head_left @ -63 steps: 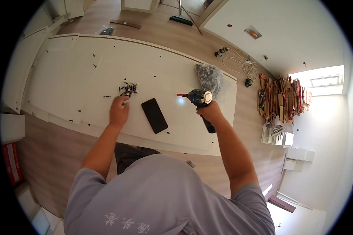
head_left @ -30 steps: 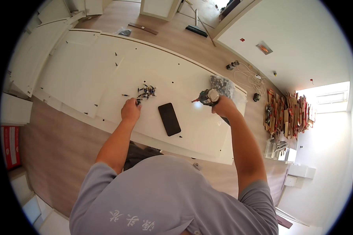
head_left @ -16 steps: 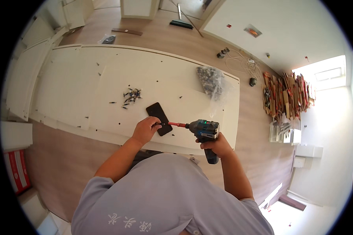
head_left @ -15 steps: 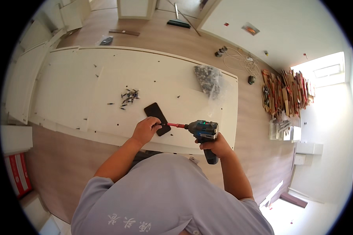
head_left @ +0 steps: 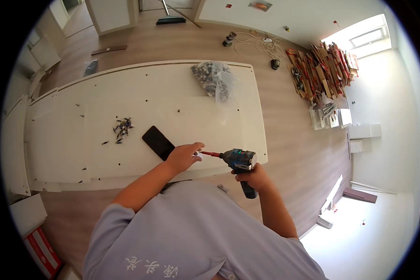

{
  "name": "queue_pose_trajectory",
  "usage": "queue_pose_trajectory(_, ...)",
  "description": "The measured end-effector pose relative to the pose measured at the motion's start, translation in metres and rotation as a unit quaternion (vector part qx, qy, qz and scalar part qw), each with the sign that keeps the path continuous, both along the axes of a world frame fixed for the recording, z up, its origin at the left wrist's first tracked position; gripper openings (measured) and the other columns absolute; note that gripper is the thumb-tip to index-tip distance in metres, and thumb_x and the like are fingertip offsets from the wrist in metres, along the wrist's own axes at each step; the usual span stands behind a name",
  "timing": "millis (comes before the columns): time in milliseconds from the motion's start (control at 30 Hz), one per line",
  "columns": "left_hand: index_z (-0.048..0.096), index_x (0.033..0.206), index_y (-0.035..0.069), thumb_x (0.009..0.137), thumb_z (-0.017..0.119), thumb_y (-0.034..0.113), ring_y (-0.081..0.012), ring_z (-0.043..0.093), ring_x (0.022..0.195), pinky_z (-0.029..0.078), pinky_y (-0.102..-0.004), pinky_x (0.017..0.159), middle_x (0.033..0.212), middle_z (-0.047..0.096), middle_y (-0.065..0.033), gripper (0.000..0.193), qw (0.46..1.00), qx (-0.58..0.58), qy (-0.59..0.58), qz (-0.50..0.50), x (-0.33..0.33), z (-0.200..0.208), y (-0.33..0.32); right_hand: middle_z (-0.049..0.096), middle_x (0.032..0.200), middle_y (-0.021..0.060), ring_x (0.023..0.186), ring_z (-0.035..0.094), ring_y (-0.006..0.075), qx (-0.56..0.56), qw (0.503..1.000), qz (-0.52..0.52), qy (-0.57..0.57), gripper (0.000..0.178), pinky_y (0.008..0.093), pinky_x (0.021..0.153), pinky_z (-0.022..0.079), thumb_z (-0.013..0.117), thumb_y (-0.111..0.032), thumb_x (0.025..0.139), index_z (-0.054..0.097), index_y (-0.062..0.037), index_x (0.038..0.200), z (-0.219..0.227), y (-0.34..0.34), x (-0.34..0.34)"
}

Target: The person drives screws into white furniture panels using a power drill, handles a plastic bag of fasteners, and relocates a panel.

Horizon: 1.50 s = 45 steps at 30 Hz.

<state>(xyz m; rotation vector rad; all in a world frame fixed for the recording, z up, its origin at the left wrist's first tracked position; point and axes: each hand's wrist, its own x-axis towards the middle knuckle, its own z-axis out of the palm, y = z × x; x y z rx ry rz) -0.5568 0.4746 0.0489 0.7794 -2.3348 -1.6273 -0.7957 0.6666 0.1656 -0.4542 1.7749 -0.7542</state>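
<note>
The left hand [head_left: 184,157] has come past the black phone [head_left: 157,141], and now its finger and thumb stand a little apart by the tip of the red bit [head_left: 212,154]; half a second ago they pinched close together there, over the phone. I can't tell if a tiny piece sits between them. The right hand [head_left: 254,176] is wrapped round the grip of the drill [head_left: 239,158], just as before, with the bit pointing left. The phone lies flat and shiny on the big, smooth white board [head_left: 205,123], its near end hidden behind the left hand. To the left of the phone is a messy heap of small, thin fittings [head_left: 122,128], dark with some shiny bits, and one lies a little apart. At the far right of the board, a crinkly see-through bag [head_left: 212,79] is full of lots of little dark and pale pieces. On the far left floor [head_left: 284,135], which has soft wood-like stripes, lies a smaller see-through bag [head_left: 90,67] with something dark inside. Far right, flat brown and red cardboard [head_left: 324,70] is stacked up.
</note>
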Motion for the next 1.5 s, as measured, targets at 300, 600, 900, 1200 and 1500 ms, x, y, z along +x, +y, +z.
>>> queue_pose_trajectory(300, 0.073, 0.115, 0.005, 0.096, 0.075, 0.016, -0.029, 0.073, 0.101, 0.058, -0.0375, 0.091, 0.113, 0.074, -0.0125, 0.022, 0.996, 0.001, 0.001, 0.087, 0.04, -0.001, -0.03, 0.078, 0.093, 0.0077, 0.077, 0.072, 0.0178, 0.051, 0.973, -0.123, 0.187, 0.032, 0.0347, 0.07, 0.058, 0.078, 0.006, 0.071, 0.076, 0.0011, 0.103, -0.055, 0.107, -0.063)
queue_pose_trajectory(600, 0.073, 0.113, 0.007, 0.103, 0.067, 0.019, -0.0281, 0.071, 0.094, 0.057, -0.0396, 0.085, 0.109, 0.073, -0.0109, 0.016, 0.899, -0.235, -0.169, 0.328, 0.227, -0.093, -0.057, 0.077, 0.09, 0.0207, 0.087, 0.076, 0.0374, 0.121, 0.931, 0.035, 0.342, 0.024, 0.0443, 0.074, 0.059, 0.078, -0.012, 0.074, 0.077, -0.0003, 0.094, -0.036, 0.076, -0.094)
queue_pose_trajectory(900, 0.07, 0.102, 0.013, 0.099, 0.069, 0.022, -0.0274, 0.07, 0.081, 0.057, -0.04, 0.073, 0.097, 0.072, -0.0052, 0.009, 0.864, -0.29, -0.221, 0.348, 0.198, -0.083, -0.052, 0.076, 0.1, 0.0242, 0.1, 0.072, 0.0436, 0.255, 0.852, 0.189, 0.417, 0.03, 0.0501, 0.086, 0.059, 0.077, -0.017, 0.074, 0.075, -0.0011, 0.098, 0.004, 0.006, -0.085)
queue_pose_trajectory(1200, 0.07, 0.104, 0.013, 0.095, 0.07, 0.021, -0.0304, 0.07, 0.084, 0.057, -0.0417, 0.075, 0.096, 0.071, -0.0076, 0.012, 0.87, -0.278, -0.189, 0.362, 0.201, -0.089, -0.056, 0.076, 0.091, 0.0231, 0.09, 0.074, 0.0434, 0.206, 0.854, 0.194, 0.437, 0.029, 0.0493, 0.079, 0.06, 0.08, -0.015, 0.07, 0.076, -0.0004, 0.094, -0.021, 0.023, -0.105)
queue_pose_trajectory(1500, 0.068, 0.122, 0.008, 0.096, 0.076, 0.021, -0.0283, 0.067, 0.099, 0.056, -0.0407, 0.089, 0.116, 0.063, -0.0114, 0.03, 0.834, -0.187, -0.164, 0.492, 0.211, -0.087, -0.085, 0.076, 0.091, 0.0221, 0.09, 0.073, 0.0422, 0.185, 0.856, 0.216, 0.431, 0.031, 0.0488, 0.078, 0.059, 0.083, -0.011, 0.067, 0.075, 0.0002, 0.094, 0.008, 0.016, -0.094)
